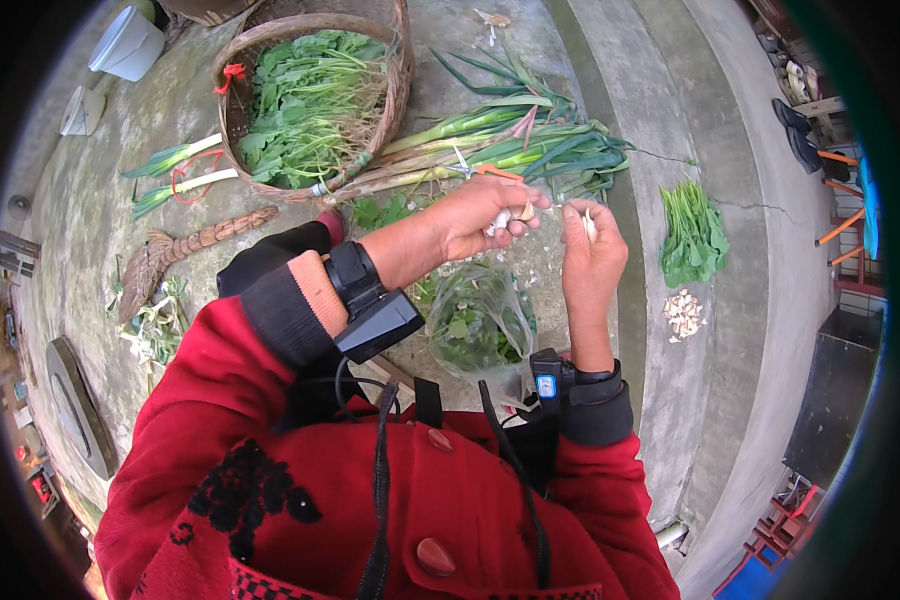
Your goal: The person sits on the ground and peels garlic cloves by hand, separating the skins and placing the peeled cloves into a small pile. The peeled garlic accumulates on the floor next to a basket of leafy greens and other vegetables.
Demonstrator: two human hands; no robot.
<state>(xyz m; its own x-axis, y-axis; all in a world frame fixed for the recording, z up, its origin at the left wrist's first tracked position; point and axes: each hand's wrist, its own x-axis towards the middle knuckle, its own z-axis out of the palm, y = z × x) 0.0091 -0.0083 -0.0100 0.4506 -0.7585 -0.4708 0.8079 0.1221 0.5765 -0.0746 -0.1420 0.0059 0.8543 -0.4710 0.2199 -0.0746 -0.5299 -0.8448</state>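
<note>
My left hand [487, 214], palm turned partly up, holds garlic cloves [501, 222] in its curled fingers. Close beside it, my right hand [594, 247] pinches a pale garlic clove [589, 225]. A small gap separates the two sets of fingertips. Just beyond the left hand, scissors with orange handles [499, 172] lie by a bundle of green garlic or leek stalks [487, 146]. Below the hands, a clear plastic bag [484, 319] holds leafy greens. Bits of white peel dot the ground around it. On the ledge to the right is a heap of garlic cloves [684, 315].
A wicker basket [229, 142] of rooted greens stands at the upper left. A straw hand broom [172, 255] and wilted plants [157, 319] lie at left. White buckets [129, 45] stand farther back. On the right ledge rests a bunch of greens [692, 236], with shoes [797, 135] beyond.
</note>
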